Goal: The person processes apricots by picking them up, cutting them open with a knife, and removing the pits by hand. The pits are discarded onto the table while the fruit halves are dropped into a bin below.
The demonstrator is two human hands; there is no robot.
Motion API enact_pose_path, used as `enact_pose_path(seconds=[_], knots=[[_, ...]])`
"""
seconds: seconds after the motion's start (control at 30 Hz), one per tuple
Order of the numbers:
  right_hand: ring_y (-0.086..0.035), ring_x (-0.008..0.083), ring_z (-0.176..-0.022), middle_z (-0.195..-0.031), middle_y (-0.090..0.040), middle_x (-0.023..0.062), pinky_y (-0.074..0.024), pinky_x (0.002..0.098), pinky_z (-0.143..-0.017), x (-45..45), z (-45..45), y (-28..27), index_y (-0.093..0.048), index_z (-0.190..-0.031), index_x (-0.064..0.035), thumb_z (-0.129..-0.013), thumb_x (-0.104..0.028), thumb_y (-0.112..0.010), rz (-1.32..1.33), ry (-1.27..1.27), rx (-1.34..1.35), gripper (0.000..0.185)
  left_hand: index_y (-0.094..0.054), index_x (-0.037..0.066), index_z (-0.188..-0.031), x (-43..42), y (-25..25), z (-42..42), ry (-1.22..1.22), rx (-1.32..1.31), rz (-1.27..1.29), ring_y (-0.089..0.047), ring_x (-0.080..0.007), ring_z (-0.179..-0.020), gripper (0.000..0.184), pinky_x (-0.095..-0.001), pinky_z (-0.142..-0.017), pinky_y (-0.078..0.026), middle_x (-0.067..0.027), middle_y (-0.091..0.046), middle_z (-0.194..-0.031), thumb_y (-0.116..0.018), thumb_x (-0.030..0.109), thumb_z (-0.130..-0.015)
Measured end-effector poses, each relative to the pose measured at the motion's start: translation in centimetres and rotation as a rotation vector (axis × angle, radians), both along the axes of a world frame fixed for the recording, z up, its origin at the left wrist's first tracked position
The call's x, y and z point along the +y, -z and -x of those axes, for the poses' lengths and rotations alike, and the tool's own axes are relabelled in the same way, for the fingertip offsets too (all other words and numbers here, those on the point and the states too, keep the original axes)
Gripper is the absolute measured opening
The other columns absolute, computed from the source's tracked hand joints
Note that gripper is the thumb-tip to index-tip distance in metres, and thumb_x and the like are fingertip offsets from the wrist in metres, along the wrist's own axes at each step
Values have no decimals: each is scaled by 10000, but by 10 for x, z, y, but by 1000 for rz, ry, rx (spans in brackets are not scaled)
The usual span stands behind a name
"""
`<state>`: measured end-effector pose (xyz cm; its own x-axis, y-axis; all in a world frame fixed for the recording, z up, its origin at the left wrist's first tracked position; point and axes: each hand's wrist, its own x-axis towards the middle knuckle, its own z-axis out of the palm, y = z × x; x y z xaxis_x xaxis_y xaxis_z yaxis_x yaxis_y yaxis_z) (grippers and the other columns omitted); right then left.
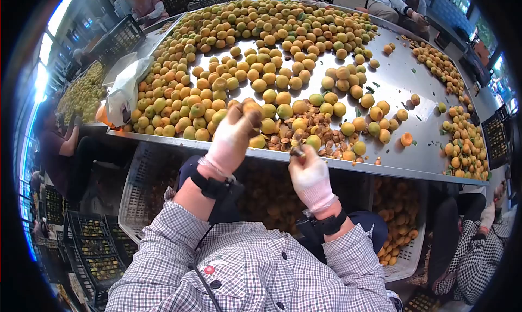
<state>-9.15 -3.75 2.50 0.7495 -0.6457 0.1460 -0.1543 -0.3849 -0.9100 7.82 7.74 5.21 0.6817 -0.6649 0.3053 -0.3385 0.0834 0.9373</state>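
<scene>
My left hand [229,139], in a pale glove, is closed around an apricot [253,106] just above the table's near edge. My right hand [311,176], gloved too, has its fingers pinched together on something small and dark that I cannot make out. Between and beyond the hands lies a heap of brown apricot pits [326,138] with a few whole fruits mixed in. Yellow-orange apricots [217,67] cover much of the metal table [402,94]. On the right part, a halved apricot [406,139] shows its orange inside.
Below the table edge, a pale plastic crate [136,198] stands around my legs, with apricots [389,219] in its right part. A white plastic bag [125,89] hangs at the table's left corner. Black crates [92,246] stand at lower left. Other people sit around the table.
</scene>
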Motion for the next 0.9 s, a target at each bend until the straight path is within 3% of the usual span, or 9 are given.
enact_pose_path(seconds=[0.1,0.23,0.43,0.5,0.53,0.63,0.7,0.83,0.9], knots=[[-587,125,-669,-769,-654,115,-490,285,-619,-2,-7,2,-624,-1068,26,-940,-154,-674,-457,72,-268,226,-565,-21,-1236,1,-22,40,133,383,-286,-598,-117,-884,420,-262,-782,-494,-50,-646,-1006,-574,310,-979],[-612,173,-668,-776,-653,128,-503,307,-633,-2,-14,9,-625,-1063,20,-954,-214,-668,-61,71,-343,262,-546,-11,-1283,-15,9,73,155,240,-67,-603,-134,-884,368,-272,-803,-494,-69,-658,-1001,-510,265,-1042],[-642,215,-653,-753,-659,140,-514,325,-631,6,-15,8,-648,-1007,16,-943,-229,-675,-108,96,-268,255,-554,-43,-1191,-16,31,74,-23,212,-228,-626,-272,-917,271,-331,-841,-503,-193,-631,-1011,-500,168,-1029],[-550,120,-606,-659,-592,63,-470,298,-561,5,-16,11,-633,-940,4,-938,-197,-666,-49,64,-352,204,-547,-58,-1166,-15,46,67,-55,-551,-204,-612,-369,-982,242,-391,-842,-506,-244,-610,-1066,-514,99,-985],[-566,115,-621,-684,-606,63,-481,293,-570,3,-17,13,-639,-958,5,-922,-188,-683,40,78,-393,201,-559,5,-1157,-15,48,62,-38,-565,-216,-587,-151,-871,216,-275,-762,-489,-83,-609,-930,-496,162,-1023],[-576,111,-635,-708,-615,71,-493,286,-587,-3,-12,7,-642,-968,8,-918,-186,-685,271,-50,-339,205,-539,23,-1180,-9,-29,63,276,355,-710,-574,-107,-784,241,-265,-621,-462,-74,-587,-848,-520,106,-955],[-579,106,-646,-726,-622,49,-496,278,-592,-2,-10,13,-641,-964,5,-919,-175,-681,226,-85,-323,190,-524,13,-1191,-5,-10,50,339,432,-708,-579,-111,-739,274,-267,-580,-459,-87,-585,-836,-538,51,-920],[-548,59,-690,-775,-611,-26,-458,227,-616,-2,-16,18,-632,-986,-4,-966,-191,-645,-651,36,-359,189,-534,20,-1123,3,12,42,264,-455,-269,-567,-125,-608,206,-243,-437,-402,-97,-581,-798,-522,174,-987],[-496,36,-655,-734,-563,-51,-399,215,-569,-6,-11,-4,-617,-941,-24,-976,-208,-635,-858,132,-244,188,-546,52,-1101,2,18,32,205,675,-219,-531,-126,-577,328,-214,-440,-383,-85,-584,-806,-467,365,-1040]])
